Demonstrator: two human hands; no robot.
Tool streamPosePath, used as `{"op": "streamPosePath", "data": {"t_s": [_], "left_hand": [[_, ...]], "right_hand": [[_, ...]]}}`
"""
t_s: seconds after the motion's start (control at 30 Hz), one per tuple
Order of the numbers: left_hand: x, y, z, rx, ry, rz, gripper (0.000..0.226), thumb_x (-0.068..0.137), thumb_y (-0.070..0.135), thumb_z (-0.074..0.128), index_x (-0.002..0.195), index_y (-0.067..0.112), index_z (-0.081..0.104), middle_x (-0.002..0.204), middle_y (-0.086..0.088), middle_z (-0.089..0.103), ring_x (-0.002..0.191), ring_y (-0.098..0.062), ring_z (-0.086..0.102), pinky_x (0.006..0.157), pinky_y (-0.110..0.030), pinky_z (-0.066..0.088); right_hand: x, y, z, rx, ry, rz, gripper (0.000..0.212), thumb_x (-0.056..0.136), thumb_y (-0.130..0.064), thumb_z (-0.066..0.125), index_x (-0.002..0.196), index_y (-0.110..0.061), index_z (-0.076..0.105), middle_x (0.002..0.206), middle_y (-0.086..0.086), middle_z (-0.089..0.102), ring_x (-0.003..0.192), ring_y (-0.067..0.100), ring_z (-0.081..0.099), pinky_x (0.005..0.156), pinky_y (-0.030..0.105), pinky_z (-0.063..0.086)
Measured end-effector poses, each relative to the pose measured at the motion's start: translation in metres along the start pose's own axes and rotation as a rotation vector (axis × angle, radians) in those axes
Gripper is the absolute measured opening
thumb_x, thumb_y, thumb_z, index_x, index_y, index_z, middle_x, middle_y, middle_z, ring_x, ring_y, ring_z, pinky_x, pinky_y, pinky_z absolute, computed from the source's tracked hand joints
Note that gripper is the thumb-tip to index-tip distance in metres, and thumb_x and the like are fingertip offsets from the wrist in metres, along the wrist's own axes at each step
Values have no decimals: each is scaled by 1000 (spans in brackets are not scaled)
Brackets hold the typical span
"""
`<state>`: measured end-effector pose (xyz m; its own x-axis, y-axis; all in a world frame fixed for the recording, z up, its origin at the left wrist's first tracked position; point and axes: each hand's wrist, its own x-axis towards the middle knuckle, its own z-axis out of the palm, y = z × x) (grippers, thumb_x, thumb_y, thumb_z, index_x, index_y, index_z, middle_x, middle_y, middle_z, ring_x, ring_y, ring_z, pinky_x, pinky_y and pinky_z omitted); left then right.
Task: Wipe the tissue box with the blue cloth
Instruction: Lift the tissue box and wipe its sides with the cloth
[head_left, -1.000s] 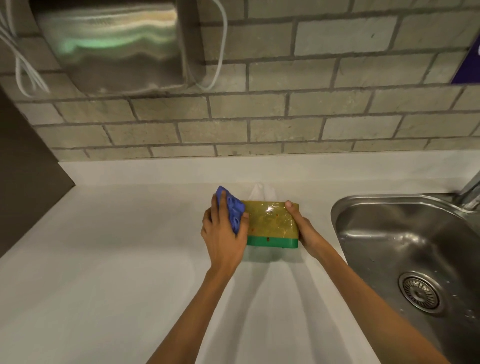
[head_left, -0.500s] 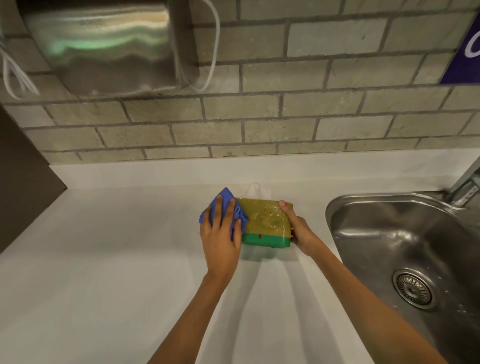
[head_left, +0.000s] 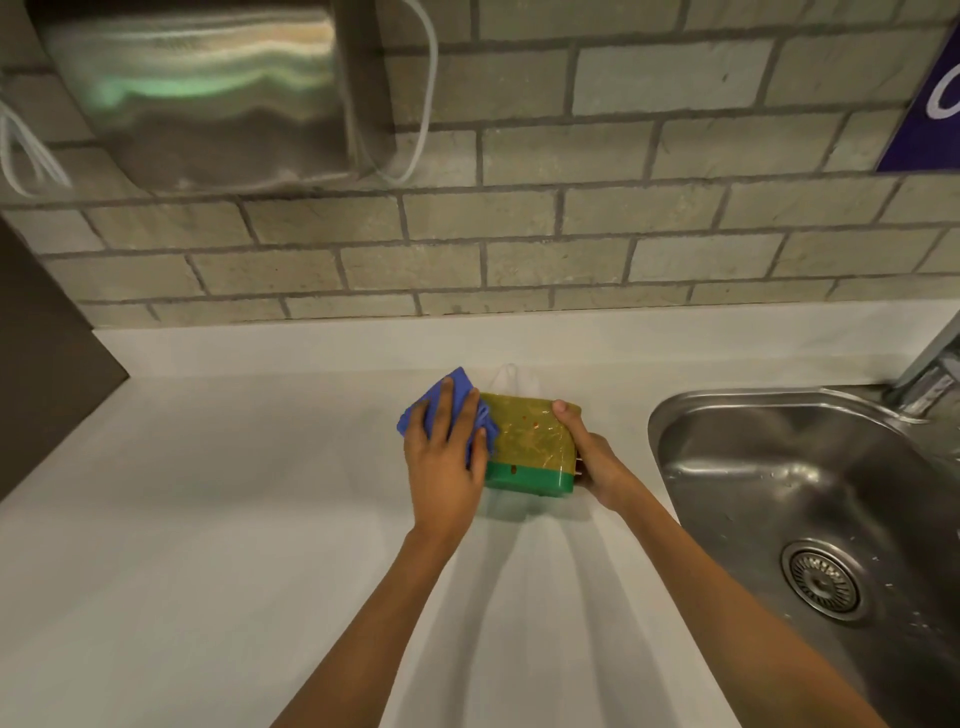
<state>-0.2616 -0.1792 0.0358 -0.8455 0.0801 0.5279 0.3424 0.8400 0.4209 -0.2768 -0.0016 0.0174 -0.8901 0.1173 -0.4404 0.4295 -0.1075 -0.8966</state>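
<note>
Fingers of the left hand (head_left: 441, 462) press the blue cloth (head_left: 415, 415) flat against the tissue box's (head_left: 530, 441) left end. Right hand (head_left: 592, 457) fingers grip its right end; a steel sink (head_left: 727, 441) sits near on the table (head_left: 208, 519).

The tissue box (head_left: 530, 441) sits on the white table (head_left: 208, 519), just left of the sink (head_left: 779, 467): shiny yellow-olive top with reddish specks, green base, a white tissue poking up behind. The blue cloth (head_left: 457, 395), crumpled, lies pressed against its left end.

The purple sign (head_left: 930, 104) bears only a cut-off, unreadable white letter.
</note>
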Motion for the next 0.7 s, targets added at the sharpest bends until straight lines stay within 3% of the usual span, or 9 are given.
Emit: {"op": "streamPosePath", "data": {"t_s": [0.13, 0.23, 0.33, 0.47, 0.57, 0.63, 0.7], "left_hand": [[-11, 17, 8, 93, -76, 181, 45, 87, 31, 43, 123, 13, 64, 134, -12, 59, 118, -41, 57, 96, -51, 47], [-29, -5, 8, 152, -63, 330, 45, 93, 38, 39, 125, 17, 62, 134, -9, 59, 123, -33, 53, 97, -43, 46], [-25, -20, -1, 191, -32, 248, 53, 97, 45, 25, 125, 20, 62, 134, -7, 60, 125, -29, 42, 100, -49, 35], [-1, 12, 1, 95, -74, 65, 47, 88, 36, 39, 123, 16, 63, 136, -13, 57, 122, -45, 52, 100, -63, 39], [-5, 31, 11, 150, -127, 147, 48, 90, 41, 36, 124, 19, 62, 135, -11, 58, 124, -43, 52, 104, -62, 34], [-20, 24, 15, 189, -150, 266, 53, 96, 47, 24, 129, 21, 58, 139, -9, 55, 133, -39, 42, 113, -54, 20], [-27, 7, 13, 195, -151, 330, 58, 96, 50, 15, 133, 24, 52, 141, -9, 52, 135, -34, 31, 113, -51, 14]], "right_hand": [[2, 1, -3, 2, -8, -9, 97, 29, -84, 60, 100, -17, 67, 98, 5, 72, 95, 22, 66, 79, 34, 53], [4, 1, -6, -14, -6, 4, 102, 31, -83, 60, 105, -13, 67, 101, 7, 71, 96, 23, 65, 83, 35, 53], [6, 1, -8, -11, 0, 19, 88, 49, -76, 59, 107, -10, 64, 98, 8, 69, 91, 22, 64, 72, 31, 52], [8, 2, -6, -10, 9, 30, 76, 65, -71, 57, 110, -11, 63, 101, 7, 69, 94, 22, 64, 72, 32, 52], [7, 2, -7, -4, 9, 24, 83, 55, -76, 60, 107, -12, 65, 103, 8, 71, 97, 23, 65, 78, 34, 53], [6, 2, -9, -1, 6, 20, 89, 46, -79, 61, 104, -12, 66, 101, 8, 72, 96, 23, 66, 79, 34, 53], [6, 1, -10, -2, 6, 17, 90, 46, -78, 61, 106, -10, 66, 100, 9, 72, 94, 23, 66, 76, 33, 54]]}}
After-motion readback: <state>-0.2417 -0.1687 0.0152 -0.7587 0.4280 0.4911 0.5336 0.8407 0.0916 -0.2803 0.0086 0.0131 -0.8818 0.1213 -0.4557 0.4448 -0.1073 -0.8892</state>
